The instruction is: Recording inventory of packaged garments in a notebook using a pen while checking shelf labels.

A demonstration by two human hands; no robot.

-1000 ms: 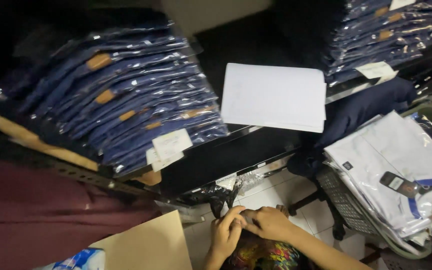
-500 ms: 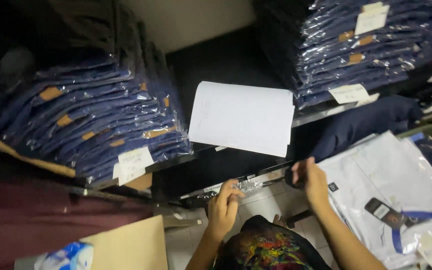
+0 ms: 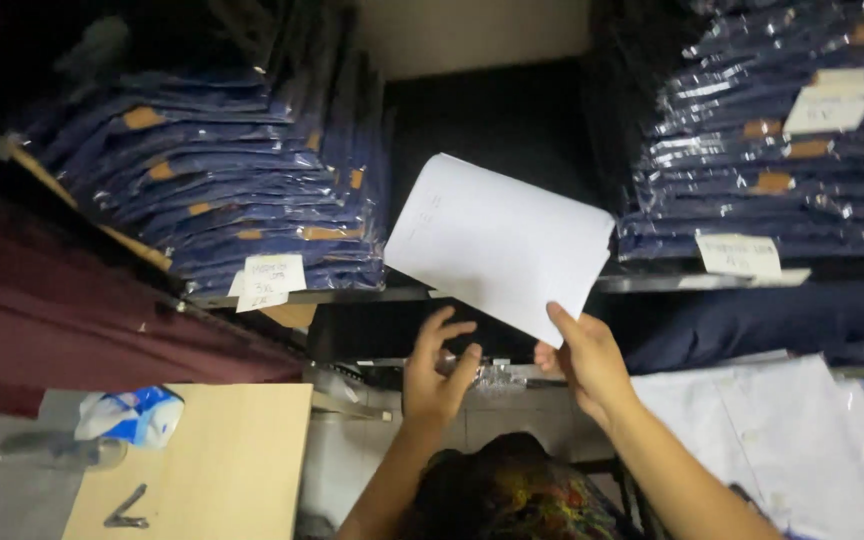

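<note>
Shelves (image 3: 512, 292) crowd the view, stacked with navy garments in clear plastic bags: one stack (image 3: 232, 190) at left, another (image 3: 782, 150) at right, with a dark gap between them.

The right hand (image 3: 587, 360) pinches the lower corner of a white sheet (image 3: 497, 245), thumb on top and fingers underneath, so that grip is closed on the paper. The sheet stands tilted in front of the dark gap, its lower edge just above the shelf rail. The left hand (image 3: 437, 370) has its fingers spread and curled at the rail, touching something small and shiny there; whether it holds it I cannot tell.

To handle the sheet well, I would judge a firmer hold nearer the middle of the edge better, since a corner pinch lets the paper droop and twist.

Each bag shows a tan tag near its fold. A white slip (image 3: 267, 280) hangs from the left stack's lower front. Two more white slips sit on the right stack, one high (image 3: 832, 105), one low (image 3: 739, 254). Below right lies a pale shirt (image 3: 762, 440) in plastic. At lower left a tan counter (image 3: 202, 460) carries a small dark bent piece (image 3: 127, 508), with a blue and white packet (image 3: 132, 415) just beside its corner.
</note>
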